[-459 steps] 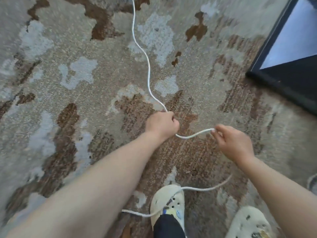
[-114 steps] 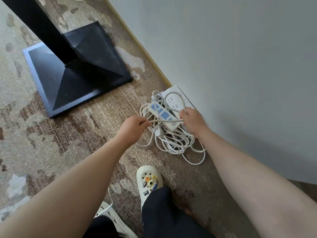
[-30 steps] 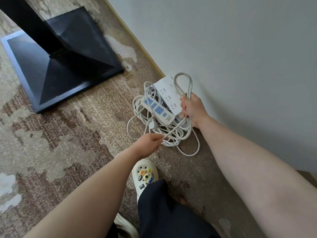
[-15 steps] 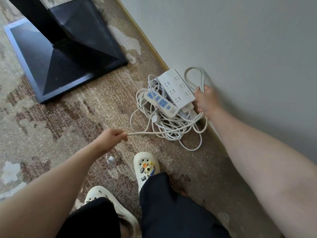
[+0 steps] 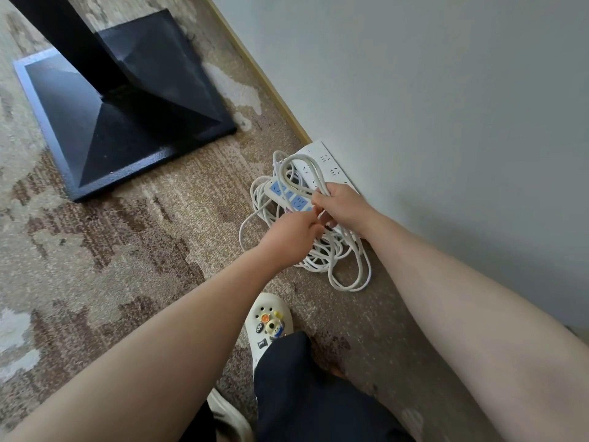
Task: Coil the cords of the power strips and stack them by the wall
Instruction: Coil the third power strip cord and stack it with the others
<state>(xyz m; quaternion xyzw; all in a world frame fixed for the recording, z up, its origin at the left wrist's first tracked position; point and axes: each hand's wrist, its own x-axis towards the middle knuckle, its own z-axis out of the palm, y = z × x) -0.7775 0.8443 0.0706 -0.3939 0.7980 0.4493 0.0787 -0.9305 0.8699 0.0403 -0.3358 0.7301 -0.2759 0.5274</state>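
A wide white power strip [image 5: 325, 164] lies flat on the carpet against the wall [image 5: 430, 106]. A narrower strip with blue sockets [image 5: 288, 196] rests beside it on a heap of white cord [image 5: 338, 260]. My right hand [image 5: 342, 207] grips a bundle of cord loops [image 5: 302, 167] that arch over the blue strip. My left hand [image 5: 294, 237] meets the right one and pinches the same cord just below it. The cord's plug is hidden.
A black table base [image 5: 121, 116] with its post stands on the patterned carpet [image 5: 111, 250] to the left of the strips. My feet in white clogs [image 5: 271, 327] are just below the cord heap. A thin gold trim runs along the wall's foot.
My left hand has come in from the left with the stretched cord and joined my right hand. The held loops now lie over the blue strip instead of against the wall.
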